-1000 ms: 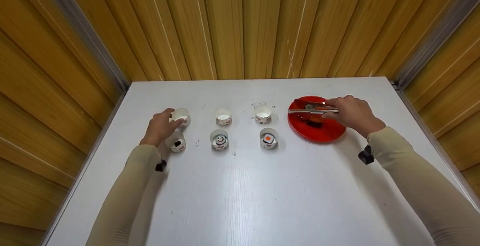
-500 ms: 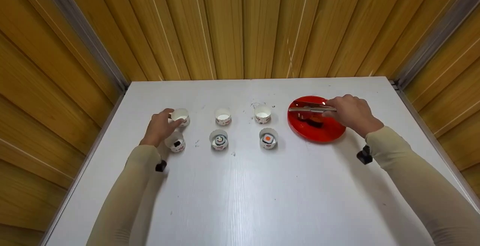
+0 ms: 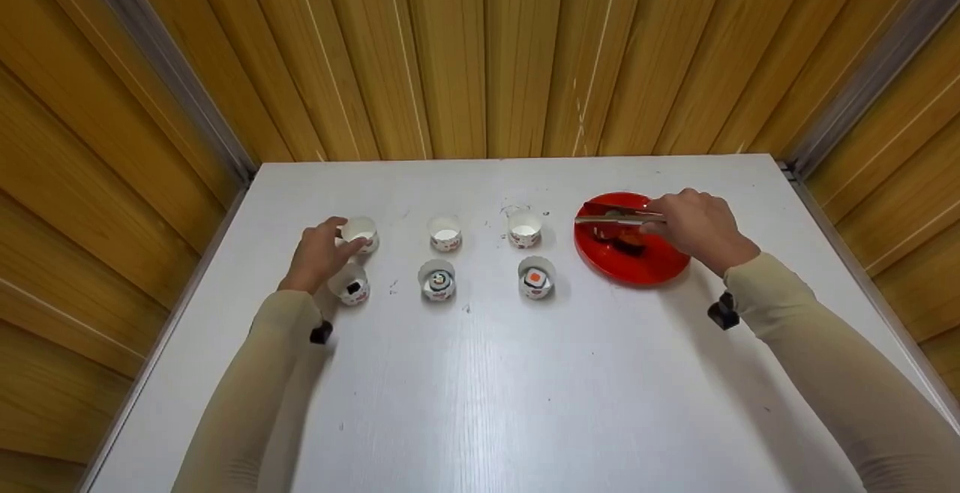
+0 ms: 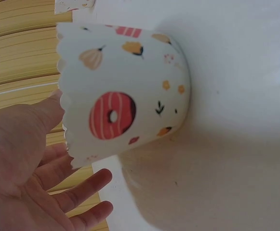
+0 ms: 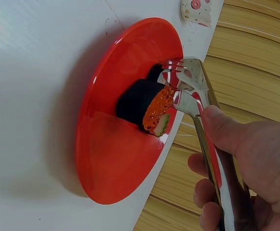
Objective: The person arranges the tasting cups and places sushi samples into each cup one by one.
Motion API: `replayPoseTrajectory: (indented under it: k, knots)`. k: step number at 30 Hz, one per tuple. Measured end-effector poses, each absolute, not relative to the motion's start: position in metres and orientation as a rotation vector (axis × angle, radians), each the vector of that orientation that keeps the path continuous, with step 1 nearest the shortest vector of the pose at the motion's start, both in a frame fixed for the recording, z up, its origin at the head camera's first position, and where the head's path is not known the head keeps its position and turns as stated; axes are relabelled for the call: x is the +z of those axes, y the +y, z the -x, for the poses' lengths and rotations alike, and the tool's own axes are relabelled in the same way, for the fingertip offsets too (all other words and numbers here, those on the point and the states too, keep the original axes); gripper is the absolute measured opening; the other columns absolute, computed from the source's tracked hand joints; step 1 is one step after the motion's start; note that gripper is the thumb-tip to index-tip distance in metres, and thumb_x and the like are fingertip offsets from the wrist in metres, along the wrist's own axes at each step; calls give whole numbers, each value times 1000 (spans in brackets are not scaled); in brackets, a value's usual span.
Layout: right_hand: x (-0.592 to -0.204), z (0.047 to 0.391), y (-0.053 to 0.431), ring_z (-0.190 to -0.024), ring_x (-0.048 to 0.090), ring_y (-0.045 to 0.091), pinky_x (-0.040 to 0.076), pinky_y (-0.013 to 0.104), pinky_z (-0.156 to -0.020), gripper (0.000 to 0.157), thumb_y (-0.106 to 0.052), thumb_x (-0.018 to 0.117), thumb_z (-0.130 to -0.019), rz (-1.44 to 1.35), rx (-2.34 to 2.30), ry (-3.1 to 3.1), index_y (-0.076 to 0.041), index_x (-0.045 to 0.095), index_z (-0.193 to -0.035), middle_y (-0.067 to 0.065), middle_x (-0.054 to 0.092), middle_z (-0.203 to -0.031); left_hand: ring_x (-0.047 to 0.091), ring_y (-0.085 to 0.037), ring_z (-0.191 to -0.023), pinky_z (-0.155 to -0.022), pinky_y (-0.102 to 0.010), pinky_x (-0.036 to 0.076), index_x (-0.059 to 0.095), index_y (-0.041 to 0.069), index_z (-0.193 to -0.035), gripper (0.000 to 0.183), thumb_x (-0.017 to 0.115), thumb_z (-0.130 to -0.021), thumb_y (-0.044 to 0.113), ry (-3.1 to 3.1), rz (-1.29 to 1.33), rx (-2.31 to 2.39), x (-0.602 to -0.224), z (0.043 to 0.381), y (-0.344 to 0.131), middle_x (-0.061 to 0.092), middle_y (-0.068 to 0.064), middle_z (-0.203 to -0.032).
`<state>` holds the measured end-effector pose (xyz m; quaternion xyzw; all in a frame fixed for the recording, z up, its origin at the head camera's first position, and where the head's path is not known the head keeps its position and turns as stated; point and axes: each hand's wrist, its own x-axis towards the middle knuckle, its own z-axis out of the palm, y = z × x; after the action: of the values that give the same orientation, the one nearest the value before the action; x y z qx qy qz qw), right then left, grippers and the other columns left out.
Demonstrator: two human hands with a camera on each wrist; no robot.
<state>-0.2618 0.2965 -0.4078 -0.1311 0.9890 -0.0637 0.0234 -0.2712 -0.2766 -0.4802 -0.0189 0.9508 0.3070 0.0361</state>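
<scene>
Left hand loosely spread, cup between thumb and fingers. Right hand curled round tongs; sushi, plate beyond fingertips.

Pale glare and soft shadows lie across the tabletop.

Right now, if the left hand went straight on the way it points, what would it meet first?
Most likely the white cup at the back left, just ahead of the left hand; whether they already touch is hard to tell.
</scene>
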Motion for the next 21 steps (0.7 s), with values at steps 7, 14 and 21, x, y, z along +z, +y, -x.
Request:
replayPoseTrajectory:
  k: [7,14,21]
  knots:
    - [-408,262,296,-78,56,29,50,40,-62,39,-23,81,-91,394,-200,3055,-5,73,-125,15,74,-99,54,-42,-130,-105,-54,46,44,-1,-151,64,66,-102,34,2917,57,963,-480,270,-278,57,-28,-139]
    - [-410,261,298,-76,56,28,47,39,-60,40,-23,80,-91,413,-193,3067,-4,73,-125,13,74,-96,53,-44,-130,-105,-55,45,43,-1,-152,66,66,-102,35,2912,54,963,-480,270,-278,56,-29,-140]
    - [-409,261,297,-75,54,28,46,38,-59,39,-22,80,-92,409,-206,3071,-4,73,-126,15,75,-99,54,-42,-129,-105,-54,46,43,1,-152,65,67,-101,34,2881,106,997,-481,270,-277,55,-27,-142]
